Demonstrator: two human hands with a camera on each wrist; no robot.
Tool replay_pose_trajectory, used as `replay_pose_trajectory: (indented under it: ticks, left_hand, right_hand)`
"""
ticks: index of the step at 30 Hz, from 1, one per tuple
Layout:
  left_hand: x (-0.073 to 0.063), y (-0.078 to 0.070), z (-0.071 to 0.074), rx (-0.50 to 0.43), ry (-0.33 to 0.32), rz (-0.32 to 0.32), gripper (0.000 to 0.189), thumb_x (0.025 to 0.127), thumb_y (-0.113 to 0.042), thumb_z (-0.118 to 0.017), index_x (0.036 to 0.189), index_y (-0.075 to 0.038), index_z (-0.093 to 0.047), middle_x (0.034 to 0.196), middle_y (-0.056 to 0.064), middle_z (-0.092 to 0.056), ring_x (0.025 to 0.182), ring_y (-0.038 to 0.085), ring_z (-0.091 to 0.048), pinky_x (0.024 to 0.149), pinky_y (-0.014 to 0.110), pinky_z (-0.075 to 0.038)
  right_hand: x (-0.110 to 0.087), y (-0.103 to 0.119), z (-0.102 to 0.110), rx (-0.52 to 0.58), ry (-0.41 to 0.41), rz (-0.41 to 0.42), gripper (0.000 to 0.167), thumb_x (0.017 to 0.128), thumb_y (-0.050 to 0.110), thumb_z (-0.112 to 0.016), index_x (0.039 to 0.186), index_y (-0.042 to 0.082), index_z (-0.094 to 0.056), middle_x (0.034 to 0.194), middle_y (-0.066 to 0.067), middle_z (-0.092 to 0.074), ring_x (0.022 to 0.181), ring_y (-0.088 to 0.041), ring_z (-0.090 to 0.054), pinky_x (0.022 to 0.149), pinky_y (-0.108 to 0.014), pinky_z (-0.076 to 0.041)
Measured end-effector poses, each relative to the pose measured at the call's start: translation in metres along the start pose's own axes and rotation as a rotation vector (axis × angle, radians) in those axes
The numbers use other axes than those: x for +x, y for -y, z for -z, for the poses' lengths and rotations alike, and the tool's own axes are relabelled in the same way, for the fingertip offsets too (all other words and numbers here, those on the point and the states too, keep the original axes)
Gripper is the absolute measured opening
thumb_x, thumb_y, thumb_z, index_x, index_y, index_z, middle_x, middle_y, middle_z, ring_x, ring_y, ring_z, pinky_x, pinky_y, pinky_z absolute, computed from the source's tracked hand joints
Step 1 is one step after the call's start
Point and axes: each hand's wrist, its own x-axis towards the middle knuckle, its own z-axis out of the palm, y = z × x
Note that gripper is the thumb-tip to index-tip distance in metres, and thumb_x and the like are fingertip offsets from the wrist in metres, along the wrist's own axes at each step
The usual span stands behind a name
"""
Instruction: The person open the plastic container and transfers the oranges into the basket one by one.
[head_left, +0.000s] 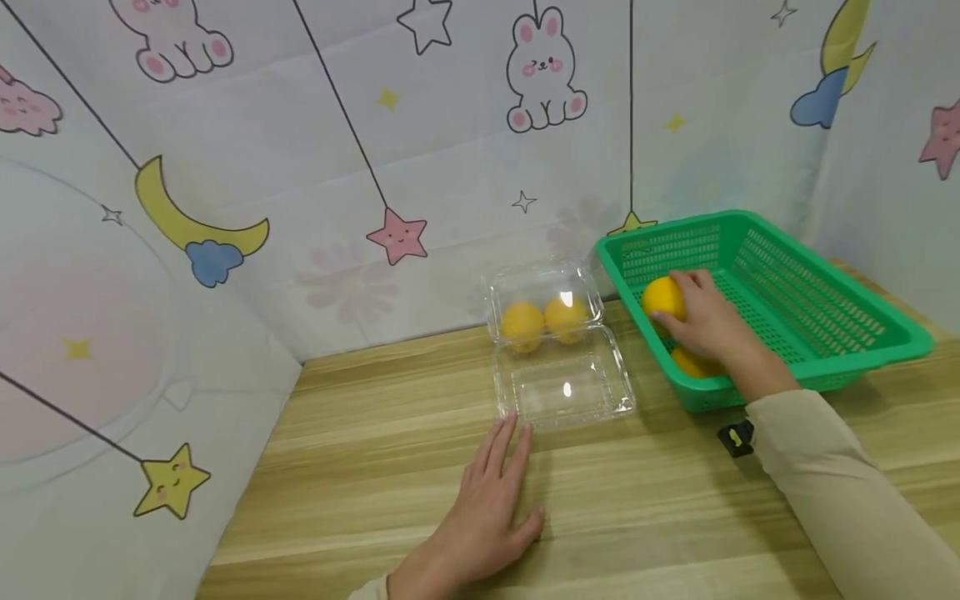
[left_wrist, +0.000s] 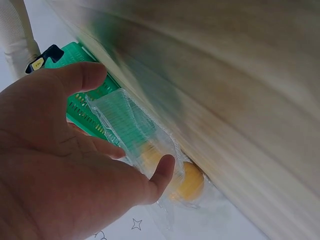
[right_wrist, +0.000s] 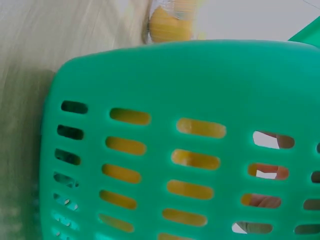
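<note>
The right-wrist view shows the slotted wall of the green plastic basket point(right_wrist: 175, 70), with yellow-orange patches behind the slots; the head view alone shows the right hand point(head_left: 705, 317) curled around an orange point(head_left: 662, 298). That fruit is round and bright yellow (a second orange point(head_left: 693, 364) lies nearer in the basket). It is at the basket's left end, well right of the left hand point(head_left: 483, 517), whose extended fingers hold nothing beside the clear clamshell point(head_left: 566, 392)
</note>
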Motion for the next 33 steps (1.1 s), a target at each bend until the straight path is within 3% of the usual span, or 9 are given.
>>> replay_pose_trajectory:
  ticks: [9,19,27,33]
  left_hand:
    - [-0.0029,0.002,0.0013,-0.015,-0.019,-0.007,0.09,0.095,-0.024,-0.07,0.168,-0.002,-0.022,0.178,0.018,-0.009,0.163,0.039,-0.012,0.112,0.074,-0.038]
    - [-0.0003,0.0007,0.0005,-0.024,0.001,0.0,0.092,0.096,-0.025,-0.07,0.169,-0.003,-0.02,0.178,0.018,-0.006,0.163,0.038,-0.009,0.113,0.075,-0.034]
    - [0.0007,0.0005,0.004,-0.085,0.005,0.016,0.092,0.096,-0.026,-0.071,0.168,-0.001,-0.021,0.177,0.019,-0.006,0.163,0.04,-0.007,0.116,0.073,-0.031]
    - [-0.0007,0.0006,0.0075,-0.142,0.024,0.029,0.093,0.096,-0.029,-0.07,0.169,-0.002,-0.019,0.178,0.016,-0.002,0.164,0.039,-0.005,0.118,0.076,-0.024]
  right_hand:
    - [0.0037,0.0005,-0.004,-0.011,0.054,-0.003,0.073,0.113,0.025,-0.05,0.163,-0.013,-0.013,0.158,-0.042,-0.02,0.127,-0.059,-0.044,0.102,-0.073,-0.044]
    - [0.0017,-0.0019,0.0003,-0.05,0.109,-0.035,0.073,0.114,0.027,-0.047,0.164,-0.012,-0.01,0.159,-0.043,-0.019,0.129,-0.061,-0.042,0.105,-0.073,-0.042]
    - [0.0029,-0.0071,0.0029,-0.1,0.174,-0.03,0.062,0.111,0.012,-0.042,0.158,-0.021,-0.018,0.154,-0.048,-0.023,0.133,-0.062,-0.039,0.109,-0.072,-0.038]
    - [0.0033,-0.0066,0.0017,-0.051,0.239,-0.017,0.068,0.112,0.015,-0.041,0.16,-0.019,-0.008,0.163,-0.046,-0.008,0.147,-0.065,-0.021,0.118,-0.075,-0.026]
